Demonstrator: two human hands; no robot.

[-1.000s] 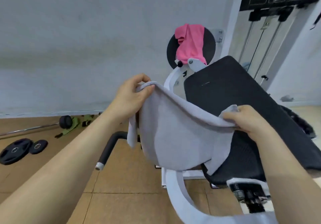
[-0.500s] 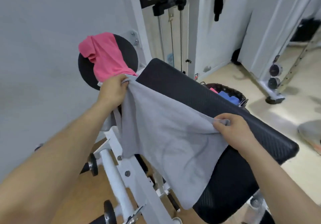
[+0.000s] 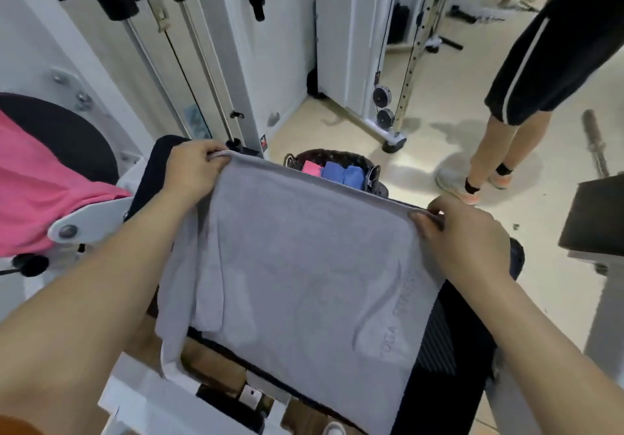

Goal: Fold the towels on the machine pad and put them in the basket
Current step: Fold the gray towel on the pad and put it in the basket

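Grey towel [image 3: 304,265] spread flat over machine pad [image 3: 449,360], far edge taut. Left hand [image 3: 194,171] pinches one corner, right hand [image 3: 466,232] other (fingers curled on hem), likely squaring for fold. Basket [image 3: 332,155] just beyond pad.

1. The grey towel [image 3: 304,265] bears faint tone-on-tone lettering running along its right edge, beside a curved line mark: "YOGA" reads clearly, but the word after it is too faint to tell.
2. The small red-and-black sticker [image 3: 264,142] on the white machine post [image 3: 236,73] is too small to read.
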